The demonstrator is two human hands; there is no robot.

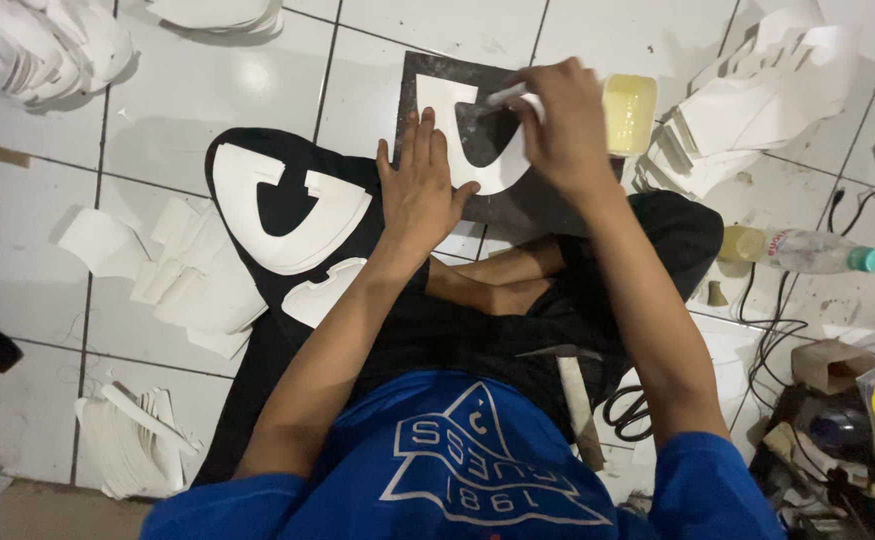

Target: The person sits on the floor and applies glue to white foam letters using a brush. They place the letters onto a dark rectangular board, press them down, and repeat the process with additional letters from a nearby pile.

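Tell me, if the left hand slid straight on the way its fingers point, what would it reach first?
The left hand lies flat on the white U-shaped piece, fingers pointing away from the person. Going straight on, it would likely cross that piece onto the dark board, then bare floor tile.

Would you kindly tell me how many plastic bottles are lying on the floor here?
1: a clear plastic bottle with a teal cap lies on the tiles at the right, beside the black cables. Others may be hidden in the clutter.

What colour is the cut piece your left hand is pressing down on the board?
White: the U-shaped cut piece lies on a dark board, seen in the head view.
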